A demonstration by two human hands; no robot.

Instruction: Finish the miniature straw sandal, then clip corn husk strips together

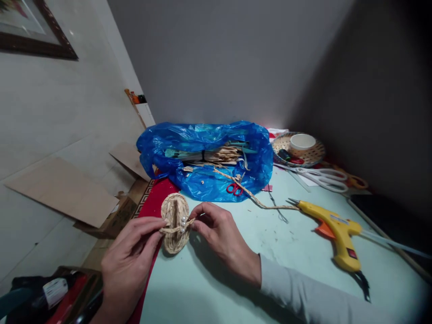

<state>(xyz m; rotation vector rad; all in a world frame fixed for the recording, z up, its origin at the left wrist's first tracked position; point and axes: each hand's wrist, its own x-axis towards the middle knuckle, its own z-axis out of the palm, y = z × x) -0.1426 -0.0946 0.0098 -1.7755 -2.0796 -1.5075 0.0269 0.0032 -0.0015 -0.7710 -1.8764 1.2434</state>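
A small woven straw slipper (174, 223) with white pearl beads on its strap stands on edge at the left side of the pale green table (236, 279). My left hand (130, 258) pinches the strap's left end, fingers closed on it. My right hand (221, 236), in a grey sleeve, pinches the strap's right end beside the beads. Both hands hold the slipper between them.
A blue plastic bag (205, 157) of straw strips lies behind, with red scissors (234, 189) and a braided straw cord (256, 200) on it. A yellow glue gun (335, 234) lies right. White scissors (322, 177) and a woven tray (299, 150) with a cup sit far right. Cardboard (64, 189) covers the floor left.
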